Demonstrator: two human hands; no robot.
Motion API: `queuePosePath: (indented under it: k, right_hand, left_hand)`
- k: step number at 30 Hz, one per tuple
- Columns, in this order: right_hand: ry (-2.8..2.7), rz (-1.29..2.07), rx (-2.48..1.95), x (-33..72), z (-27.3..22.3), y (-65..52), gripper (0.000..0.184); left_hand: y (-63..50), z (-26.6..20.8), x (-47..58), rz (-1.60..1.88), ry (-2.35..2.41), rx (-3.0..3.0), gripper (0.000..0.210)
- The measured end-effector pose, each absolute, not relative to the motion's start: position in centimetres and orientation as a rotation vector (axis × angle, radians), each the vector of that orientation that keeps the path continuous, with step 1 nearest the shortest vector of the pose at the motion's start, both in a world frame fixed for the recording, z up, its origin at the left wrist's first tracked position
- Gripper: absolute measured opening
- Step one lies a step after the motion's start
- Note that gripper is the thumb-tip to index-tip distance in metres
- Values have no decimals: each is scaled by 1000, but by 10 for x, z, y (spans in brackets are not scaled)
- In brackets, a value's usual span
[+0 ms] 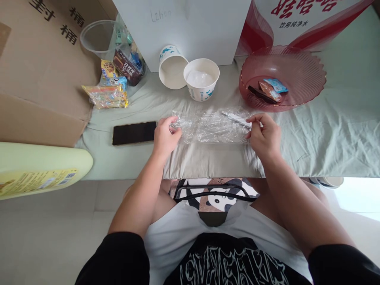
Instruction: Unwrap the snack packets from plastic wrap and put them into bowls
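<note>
A clear, crinkled plastic bag [210, 128] is stretched sideways on the cloth in front of me, with a narrow whitish strip near its right end. My left hand [165, 134] is curled round the bag's left end, thumb and forefinger a little apart with film between them. At the other end, my right hand [265, 132] pinches the edge between thumb and fingers. Just behind the bag stands an upright paper cup [200, 93] with crumpled clear plastic inside. Another paper cup [172, 73] lies tipped beside it, its mouth towards me.
A black phone [134, 133] lies left of my left hand. Snack packets [108, 95] and a clear tub [99, 37] sit near a cardboard box [44, 75]. A pink bowl [292, 65] holding small packets stands right. A yellow-green bottle [44, 162] juts in at left.
</note>
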State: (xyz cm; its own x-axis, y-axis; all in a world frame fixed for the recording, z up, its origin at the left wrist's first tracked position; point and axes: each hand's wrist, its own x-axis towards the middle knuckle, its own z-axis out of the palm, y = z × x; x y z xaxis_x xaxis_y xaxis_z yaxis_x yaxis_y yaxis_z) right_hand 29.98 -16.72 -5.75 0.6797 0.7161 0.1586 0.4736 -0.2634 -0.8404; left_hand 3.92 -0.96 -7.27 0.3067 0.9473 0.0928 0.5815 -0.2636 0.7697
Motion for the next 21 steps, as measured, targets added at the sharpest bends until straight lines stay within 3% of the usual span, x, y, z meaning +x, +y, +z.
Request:
queuePosePath:
  k: [12,21]
  right_hand:
    - [-1058,295,-1929,306,-71,-168,45]
    - [-1137,126,-1937,312,-78,-168,36]
  left_hand:
    - [-6,-85,34,955,1400,1953,52]
    - [-8,-75,37,721,1513,2085,63]
